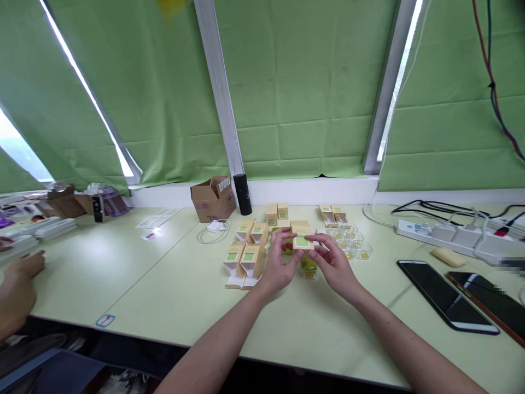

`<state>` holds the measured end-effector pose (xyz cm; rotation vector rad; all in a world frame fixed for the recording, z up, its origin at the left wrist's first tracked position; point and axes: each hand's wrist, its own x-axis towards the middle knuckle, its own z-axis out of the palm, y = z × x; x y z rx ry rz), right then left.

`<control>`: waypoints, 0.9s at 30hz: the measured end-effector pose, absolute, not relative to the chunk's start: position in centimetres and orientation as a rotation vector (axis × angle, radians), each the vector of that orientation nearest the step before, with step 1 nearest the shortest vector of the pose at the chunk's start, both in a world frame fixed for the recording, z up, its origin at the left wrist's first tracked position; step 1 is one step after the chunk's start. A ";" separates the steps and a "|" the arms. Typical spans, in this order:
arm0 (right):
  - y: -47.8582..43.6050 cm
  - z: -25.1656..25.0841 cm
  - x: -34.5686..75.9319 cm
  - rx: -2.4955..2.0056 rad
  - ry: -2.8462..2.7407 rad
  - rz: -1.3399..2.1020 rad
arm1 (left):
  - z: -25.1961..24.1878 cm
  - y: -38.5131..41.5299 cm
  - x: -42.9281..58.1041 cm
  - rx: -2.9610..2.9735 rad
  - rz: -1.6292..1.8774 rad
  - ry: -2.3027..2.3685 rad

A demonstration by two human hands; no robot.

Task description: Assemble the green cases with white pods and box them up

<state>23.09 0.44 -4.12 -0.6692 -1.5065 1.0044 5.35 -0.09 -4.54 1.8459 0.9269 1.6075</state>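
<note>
Between my two hands is a small kraft-coloured box [302,242] with a green square on its face. My left hand [284,256] grips its left side, fingers on top and thumb at the lower edge. On the right side, my right hand [331,262] pinches it the same way. Just below the box a small clear glass jar [308,269] with green and yellow contents shows on the table. Left of my hands stand several similar boxes [250,257] with open white flaps. To the right sit several small clear cups [356,244] with yellow centres.
A cardboard carton [213,202] and a black bottle [243,195] stand at the back. A white cable [214,230] lies before them. Two phones [447,295] and a power strip [438,232] occupy the right. At far left is another person's hand [24,268].
</note>
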 end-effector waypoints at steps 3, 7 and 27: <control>0.5 -4.1 23.3 -0.672 -1.509 1.011 | -4.3 -0.2 5.3 1.867 1.609 0.924; 0.5 -3.9 23.7 -0.671 -1.523 1.025 | -3.6 -0.6 5.1 1.894 1.594 0.942; -1.1 -3.2 23.6 -0.538 -1.585 1.060 | -3.0 -0.8 4.8 1.932 1.707 1.196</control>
